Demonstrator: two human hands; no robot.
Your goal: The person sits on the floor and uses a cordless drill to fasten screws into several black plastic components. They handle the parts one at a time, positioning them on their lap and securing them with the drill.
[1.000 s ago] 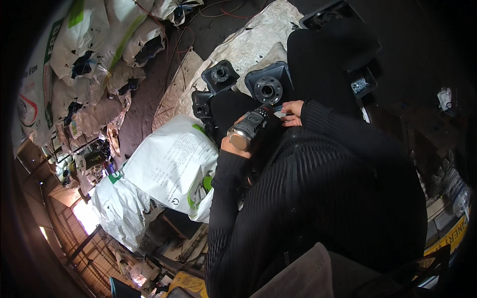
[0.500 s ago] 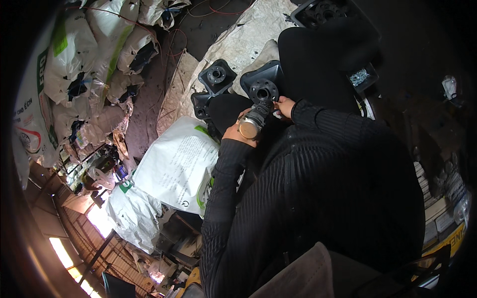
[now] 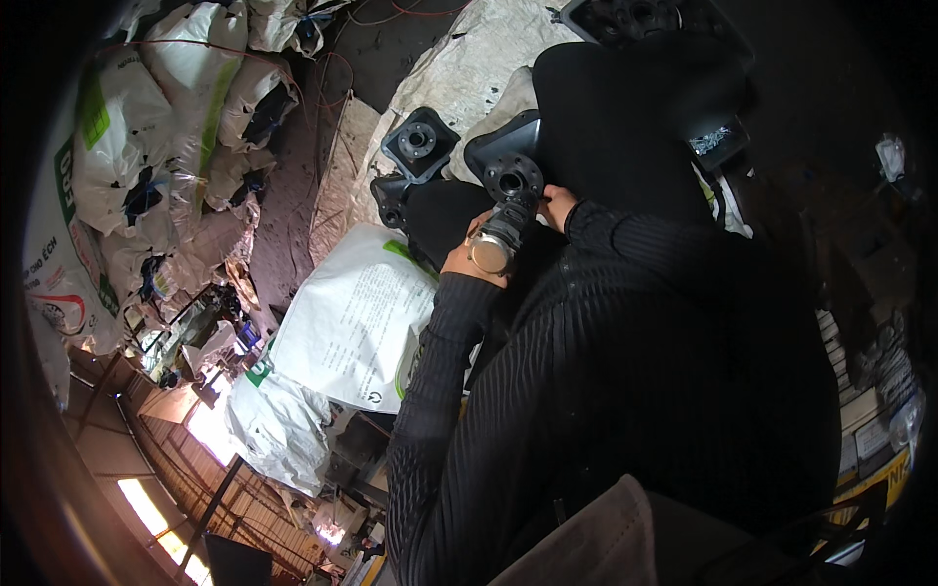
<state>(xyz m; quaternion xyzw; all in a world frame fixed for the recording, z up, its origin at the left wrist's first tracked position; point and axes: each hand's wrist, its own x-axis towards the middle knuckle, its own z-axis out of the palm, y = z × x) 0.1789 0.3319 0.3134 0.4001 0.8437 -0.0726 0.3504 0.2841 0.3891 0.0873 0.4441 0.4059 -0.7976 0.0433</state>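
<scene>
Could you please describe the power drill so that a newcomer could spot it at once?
Start at the large white sack on the person's left. Just to its right, the left hand grips the power drill. Its round, tan back end sets it apart from the black flanged parts beyond it.

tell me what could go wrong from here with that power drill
The right hand is close to the front end of the power drill in the left hand, so a slip could hurt it. The drill's front end appears at the near rim of the black flanged part; it might skid and scuff it. The tray of small metal pieces appears beside the right leg, so a shift of that leg could tip it.
</scene>
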